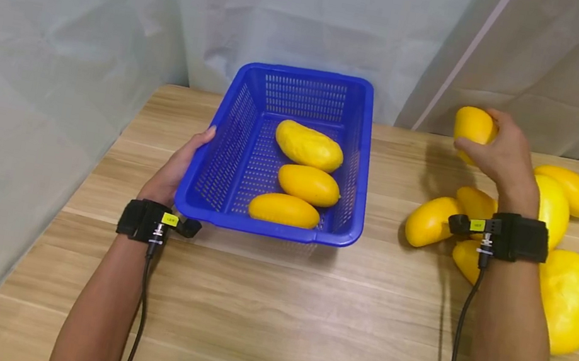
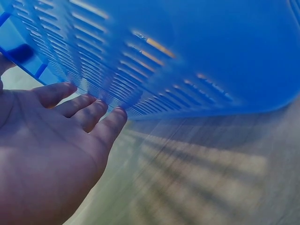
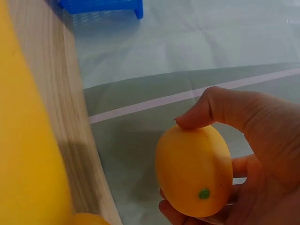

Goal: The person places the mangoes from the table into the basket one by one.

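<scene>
My left hand [image 1: 176, 165] holds the blue plastic basket [image 1: 264, 226] at its left side, with a fingertip showing at the rim. In the left wrist view the fingers [image 2: 110, 124] rest against the slotted outer wall. Inside the basket, two smooth yellow mangoes [image 1: 284, 210] and one larger, wrinkled yellow fruit [image 1: 309, 145] lie one behind another. At the back right, my right hand [image 1: 504, 149] grips another yellow mango [image 3: 192, 173] above the table edge. Its thumb is on one side and its fingers curl round the other; a green stem spot faces the wrist camera.
Beneath the right forearm lies a pile of yellow fruit, with a mango [image 1: 430, 222] at its left and a big round fruit [image 1: 570, 304] at its right. A wooden table [image 1: 300, 323] bears everything. Pale cloth sheeting [image 1: 329, 14] hangs behind it. Cables trail from both wrists.
</scene>
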Demonstrator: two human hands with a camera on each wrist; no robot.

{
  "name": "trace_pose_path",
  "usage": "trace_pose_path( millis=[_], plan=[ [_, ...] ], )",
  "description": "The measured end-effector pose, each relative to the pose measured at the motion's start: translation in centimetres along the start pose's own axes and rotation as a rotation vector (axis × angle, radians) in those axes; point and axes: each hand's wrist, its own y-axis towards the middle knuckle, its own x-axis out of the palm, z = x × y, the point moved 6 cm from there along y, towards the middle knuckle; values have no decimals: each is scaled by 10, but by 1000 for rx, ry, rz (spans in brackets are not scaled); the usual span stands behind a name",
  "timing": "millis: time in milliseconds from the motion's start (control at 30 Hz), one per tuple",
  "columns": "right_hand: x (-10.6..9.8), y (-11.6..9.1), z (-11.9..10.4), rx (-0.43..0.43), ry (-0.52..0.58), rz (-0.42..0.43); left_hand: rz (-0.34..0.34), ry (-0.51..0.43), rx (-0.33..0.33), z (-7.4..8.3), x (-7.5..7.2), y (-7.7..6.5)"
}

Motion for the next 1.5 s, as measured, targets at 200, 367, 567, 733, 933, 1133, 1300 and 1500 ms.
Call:
trace_pose_path(
  millis=[200, 367, 567, 733, 933, 1133, 1300, 1500],
  plan=[
    [-4, -4, -5, 14, 53, -6, 0, 11, 6, 1, -1, 0],
    [-6, -7, -11, 1, 70, -1, -27, -8, 9, 0, -1, 3],
    [-8, -10, -20, -38, 46, 6, -34, -41, 8, -1, -2, 4],
    [-8, -13, -26, -55, 23, 7, -28, -37, 19, 0, -2, 3],
    [-5, -14, -39, -128, -35, 22, -79, -73, 30, 0, -1, 6],
    [6, -17, -55, -185, -58, 6, -78, -81, 30, 0, -4, 5],
    [20, -23, -69, -248, -45, -17, -87, -50, 25, -2, -4, 5],
    [38, -36, -87, -319, -32, -21, -123, -105, 13, -3, -2, 5]
  ],
)
